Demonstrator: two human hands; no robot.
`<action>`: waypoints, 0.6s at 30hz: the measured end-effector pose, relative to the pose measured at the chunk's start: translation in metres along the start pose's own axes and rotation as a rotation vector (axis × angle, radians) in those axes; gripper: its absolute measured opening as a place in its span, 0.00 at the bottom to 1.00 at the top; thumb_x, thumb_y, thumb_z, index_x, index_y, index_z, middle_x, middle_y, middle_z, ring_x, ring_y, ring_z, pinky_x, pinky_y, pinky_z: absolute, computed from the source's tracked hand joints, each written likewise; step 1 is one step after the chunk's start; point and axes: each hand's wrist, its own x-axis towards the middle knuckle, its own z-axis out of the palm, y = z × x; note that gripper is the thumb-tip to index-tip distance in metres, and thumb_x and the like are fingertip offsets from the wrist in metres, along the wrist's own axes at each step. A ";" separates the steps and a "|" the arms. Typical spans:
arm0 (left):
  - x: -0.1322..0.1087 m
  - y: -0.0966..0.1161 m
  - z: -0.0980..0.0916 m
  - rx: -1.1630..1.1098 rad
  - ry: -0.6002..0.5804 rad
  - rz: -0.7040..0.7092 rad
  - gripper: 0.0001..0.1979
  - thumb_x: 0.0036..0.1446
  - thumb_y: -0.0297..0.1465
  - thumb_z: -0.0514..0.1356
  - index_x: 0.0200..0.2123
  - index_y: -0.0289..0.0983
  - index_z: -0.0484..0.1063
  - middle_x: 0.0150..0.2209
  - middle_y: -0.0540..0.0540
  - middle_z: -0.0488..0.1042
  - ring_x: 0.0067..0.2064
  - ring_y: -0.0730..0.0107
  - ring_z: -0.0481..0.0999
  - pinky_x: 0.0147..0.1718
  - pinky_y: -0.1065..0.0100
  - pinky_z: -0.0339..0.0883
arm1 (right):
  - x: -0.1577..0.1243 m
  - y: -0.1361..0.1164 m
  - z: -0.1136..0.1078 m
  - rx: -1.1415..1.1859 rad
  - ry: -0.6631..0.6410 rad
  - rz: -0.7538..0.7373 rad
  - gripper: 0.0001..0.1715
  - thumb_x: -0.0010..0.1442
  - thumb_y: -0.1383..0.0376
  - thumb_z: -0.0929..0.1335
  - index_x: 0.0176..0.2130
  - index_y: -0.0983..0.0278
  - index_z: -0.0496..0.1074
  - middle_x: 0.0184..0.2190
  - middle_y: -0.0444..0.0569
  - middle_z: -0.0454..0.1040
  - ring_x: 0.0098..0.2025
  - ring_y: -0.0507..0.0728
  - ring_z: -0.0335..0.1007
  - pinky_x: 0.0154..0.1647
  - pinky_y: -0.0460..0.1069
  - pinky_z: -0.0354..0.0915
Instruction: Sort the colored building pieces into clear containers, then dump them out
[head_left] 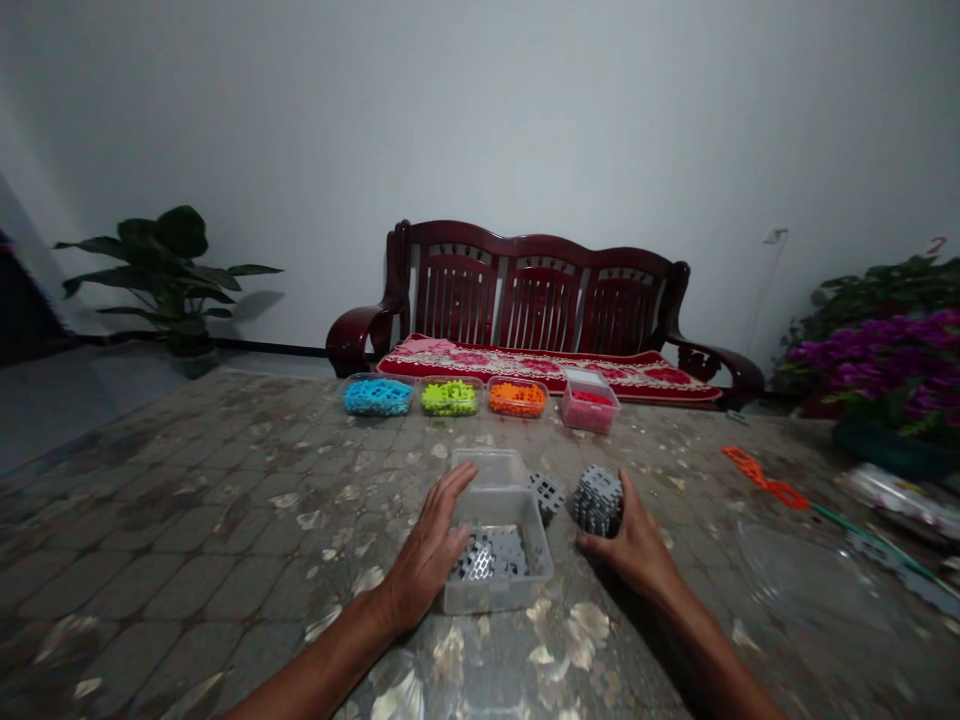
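My right hand [630,540] is closed around a stack of grey interlocking plastic pieces [598,500] on the table, thumb in front and fingers along its right side. My left hand [431,540], fingers stretched out, rests along the left wall of a clear plastic box [487,597]; its thumb reaches over the rim. Inside the box lie flat grey pieces [499,555], partly hidden by that hand. The box's lid [491,470] is folded back on the far side. Between box and stack, a loose grey piece [547,495] leans near the box's right wall.
Along the table's [187,520] far edge stand boxes of blue pieces [377,397], green pieces [450,397], orange pieces [517,399] and red pieces [590,402]. At right lie joined orange pieces [765,480], a clear lid [810,570] and a flower pot [892,445]. Behind is a wooden bench [540,300].
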 end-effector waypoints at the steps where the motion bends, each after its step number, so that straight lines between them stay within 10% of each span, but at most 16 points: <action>1: 0.000 0.002 0.000 -0.003 0.003 -0.005 0.30 0.71 0.45 0.45 0.72 0.41 0.52 0.73 0.41 0.52 0.73 0.50 0.50 0.71 0.48 0.43 | 0.000 -0.001 0.002 -0.032 0.020 -0.007 0.69 0.44 0.53 0.75 0.74 0.61 0.43 0.63 0.61 0.67 0.62 0.72 0.65 0.59 0.63 0.63; 18: 0.000 -0.005 0.000 0.025 -0.007 0.025 0.29 0.72 0.43 0.44 0.72 0.42 0.50 0.72 0.41 0.53 0.73 0.51 0.51 0.71 0.48 0.44 | 0.052 0.005 0.010 -0.162 0.146 -0.004 0.56 0.53 0.52 0.69 0.71 0.70 0.48 0.52 0.62 0.75 0.53 0.69 0.73 0.54 0.62 0.66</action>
